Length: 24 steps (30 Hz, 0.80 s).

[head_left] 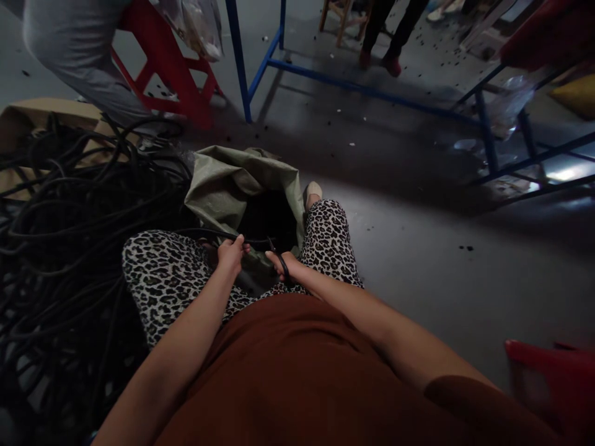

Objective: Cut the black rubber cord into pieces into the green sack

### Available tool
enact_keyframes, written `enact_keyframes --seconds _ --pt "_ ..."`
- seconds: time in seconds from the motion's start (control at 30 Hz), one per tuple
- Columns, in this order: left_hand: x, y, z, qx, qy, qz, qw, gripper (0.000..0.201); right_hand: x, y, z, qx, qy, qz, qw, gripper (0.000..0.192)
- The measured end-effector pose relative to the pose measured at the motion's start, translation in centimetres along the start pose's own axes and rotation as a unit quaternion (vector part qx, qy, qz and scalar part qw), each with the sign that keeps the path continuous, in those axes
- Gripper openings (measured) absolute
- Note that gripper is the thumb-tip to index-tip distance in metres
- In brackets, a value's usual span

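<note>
Pinched in my left hand (232, 254) is a black rubber cord (209, 233), which runs in from the left over my knee. Its far end reaches right, above the open sack. My right hand (284, 265) is closed around the black handles of a pair of scissors (284, 267), whose blades point up at the cord's end. Whether the blades touch the cord I cannot tell. Between my legs stands a green woven sack (218, 179) with its mouth open; its inside is dark.
Tangled black cords (69, 229) pile up at the left, partly over a cardboard box (56, 108). A seated person's grey-clad leg (79, 56) and a red stool (162, 56) are beyond. Blue table legs (239, 62) stand ahead. A red seat (553, 378) is at lower right.
</note>
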<state>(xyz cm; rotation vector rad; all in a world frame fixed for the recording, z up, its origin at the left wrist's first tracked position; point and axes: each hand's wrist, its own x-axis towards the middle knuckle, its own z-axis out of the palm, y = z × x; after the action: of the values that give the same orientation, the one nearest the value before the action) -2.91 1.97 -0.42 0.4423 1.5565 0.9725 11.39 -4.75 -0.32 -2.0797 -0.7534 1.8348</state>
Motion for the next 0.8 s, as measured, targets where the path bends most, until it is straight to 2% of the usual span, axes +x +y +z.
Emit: enact_keyframes --seconds 0.37,0.5,0.6,0.8 --pt "0.2 0.0 -0.2 0.013 0.012 0.004 1.000 0.016 -0.7 -0.7 -0.4 0.005 0.019 0.019 1.000 0.049" --pt "0.3 0.1 -0.1 -0.010 0.011 0.017 1.000 0.017 -1.2 -1.0 -0.6 0.038 -0.025 0.049 0.998 0.053" --pt "0.3 0.2 -0.1 -0.033 0.005 0.029 0.999 0.017 -1.0 -0.7 -0.5 0.036 -0.067 0.046 0.996 0.057" --pt "0.2 0.2 -0.2 -0.055 -0.010 0.032 0.998 0.019 -0.5 -0.2 -0.1 0.006 -0.084 0.028 0.996 0.059"
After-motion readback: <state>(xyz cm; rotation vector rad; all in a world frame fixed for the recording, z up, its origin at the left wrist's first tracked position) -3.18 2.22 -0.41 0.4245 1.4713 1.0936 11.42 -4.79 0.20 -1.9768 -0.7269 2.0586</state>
